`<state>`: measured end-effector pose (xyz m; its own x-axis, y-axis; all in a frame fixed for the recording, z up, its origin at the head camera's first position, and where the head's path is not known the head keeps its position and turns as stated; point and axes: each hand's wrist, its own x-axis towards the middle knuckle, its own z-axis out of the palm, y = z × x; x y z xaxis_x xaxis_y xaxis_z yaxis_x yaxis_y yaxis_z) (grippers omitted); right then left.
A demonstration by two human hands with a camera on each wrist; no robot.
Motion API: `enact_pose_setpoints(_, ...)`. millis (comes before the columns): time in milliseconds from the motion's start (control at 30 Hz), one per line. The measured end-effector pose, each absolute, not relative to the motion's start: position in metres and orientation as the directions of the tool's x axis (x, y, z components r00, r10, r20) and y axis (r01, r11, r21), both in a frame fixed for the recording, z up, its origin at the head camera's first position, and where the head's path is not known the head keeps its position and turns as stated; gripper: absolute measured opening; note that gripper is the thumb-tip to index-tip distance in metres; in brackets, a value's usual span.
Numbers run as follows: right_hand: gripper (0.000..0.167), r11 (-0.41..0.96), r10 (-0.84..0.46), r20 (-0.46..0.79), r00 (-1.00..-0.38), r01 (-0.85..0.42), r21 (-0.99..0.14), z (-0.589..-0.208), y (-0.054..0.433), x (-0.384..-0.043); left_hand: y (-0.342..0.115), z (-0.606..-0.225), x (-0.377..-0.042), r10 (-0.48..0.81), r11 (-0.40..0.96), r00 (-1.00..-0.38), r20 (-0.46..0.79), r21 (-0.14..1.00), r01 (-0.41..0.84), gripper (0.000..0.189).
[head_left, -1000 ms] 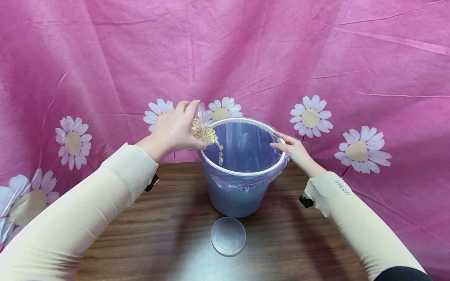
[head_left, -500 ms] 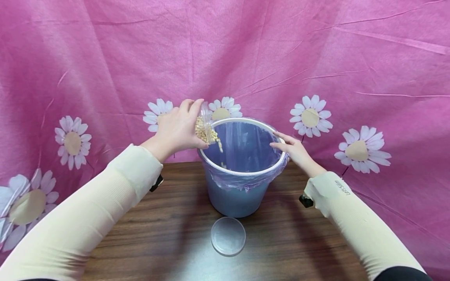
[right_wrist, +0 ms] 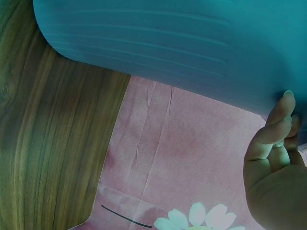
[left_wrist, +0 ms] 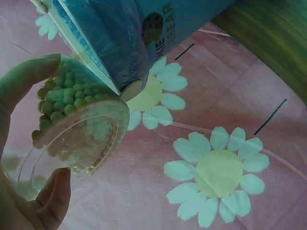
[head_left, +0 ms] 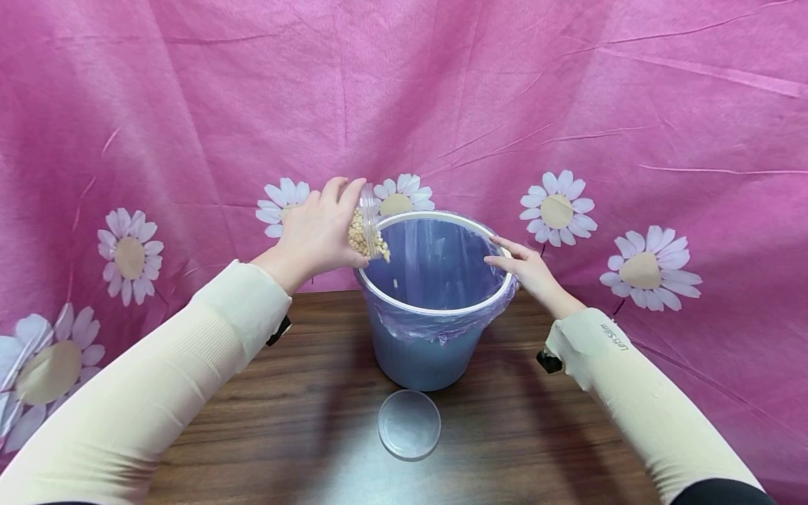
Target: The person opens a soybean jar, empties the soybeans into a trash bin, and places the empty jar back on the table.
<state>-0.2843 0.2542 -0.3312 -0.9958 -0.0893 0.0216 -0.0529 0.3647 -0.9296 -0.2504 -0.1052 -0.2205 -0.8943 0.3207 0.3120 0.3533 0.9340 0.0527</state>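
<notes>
My left hand (head_left: 318,228) grips a clear plastic jar (head_left: 368,224) of pale yellow beans (left_wrist: 76,96), fingers over the top and thumb below. The jar lies tilted on its side, mouth over the left rim of a blue trash bin (head_left: 424,361). A few beans are at the jar's lip and some drop into the bin. A thin purple trash bag (head_left: 435,326) lines the bin, held by its white ring. My right hand (head_left: 527,270) holds the bin's right rim; in the right wrist view its curled fingers (right_wrist: 278,129) touch the outer wall.
A round clear lid (head_left: 409,425) lies flat on the brown wooden table (head_left: 252,421) in front of the bin. Behind the table hangs a pink cloth (head_left: 442,91) printed with white daisies.
My left hand has shifted slightly right with the jar. The stream of beans has thinned to a few falling ones, and fewer beans show in the jar. My right hand stays put.
</notes>
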Motion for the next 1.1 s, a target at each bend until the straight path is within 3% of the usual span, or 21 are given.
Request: enact_pose_setpoints(1100, 0.065, 0.384, -0.089, -0.009, -0.996, -0.026, -0.923, -0.321, 0.251, -0.279, -0.106, -0.222, -0.252, 0.352, 0.929, -0.878, 0.325, -0.008, 0.369, 0.118)
